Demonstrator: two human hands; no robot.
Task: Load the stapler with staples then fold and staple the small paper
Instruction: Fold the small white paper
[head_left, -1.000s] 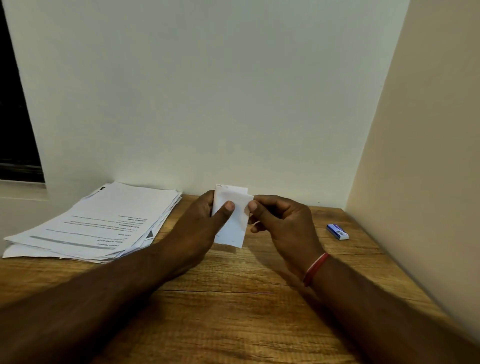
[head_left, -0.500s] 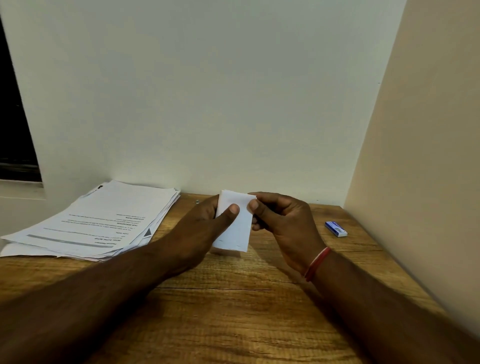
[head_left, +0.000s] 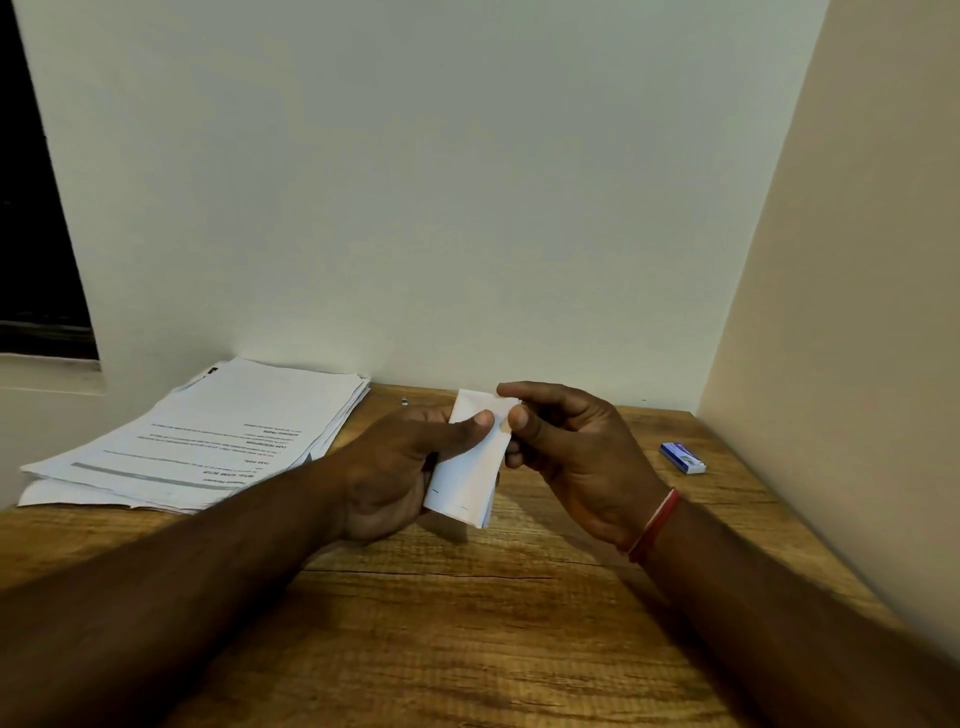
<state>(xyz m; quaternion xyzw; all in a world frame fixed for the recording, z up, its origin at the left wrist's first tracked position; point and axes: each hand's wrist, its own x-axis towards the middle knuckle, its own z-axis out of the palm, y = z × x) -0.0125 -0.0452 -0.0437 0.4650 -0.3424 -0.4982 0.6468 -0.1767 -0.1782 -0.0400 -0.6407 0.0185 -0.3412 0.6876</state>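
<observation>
A small paper (head_left: 470, 467), white and folded into a narrow upright strip, is held in the air at the centre of the frame, just above a table. The left hand (head_left: 395, 467) grips it from the left, thumb pressed flat across the front and fingers curled behind. The right hand (head_left: 576, 457) pinches the top right corner between thumb and forefinger, its other fingers loosely curled. Layered edges show at the strip's lower right corner, so the fold looks made. Two short dark marks (head_left: 464, 507) near the bottom edge might be staples, but they are too small to be sure of.

The step in hand appears to be pressing or checking the fold. No stapler is in view, so any stapling to come would call for freeing one hand to fetch it while the other keeps the layers aligned.

At right of centre a small blue box (head_left: 682, 457) lies on the table (likely the staple box). A stack of printed sheets (head_left: 208, 436) sits at left. The wooden table (head_left: 467, 623) fills the lower frame, meeting a pale wall (head_left: 415, 208) behind and a beige wall (head_left: 857, 260) at right. A dark window (head_left: 36, 208) occupies the upper left.
</observation>
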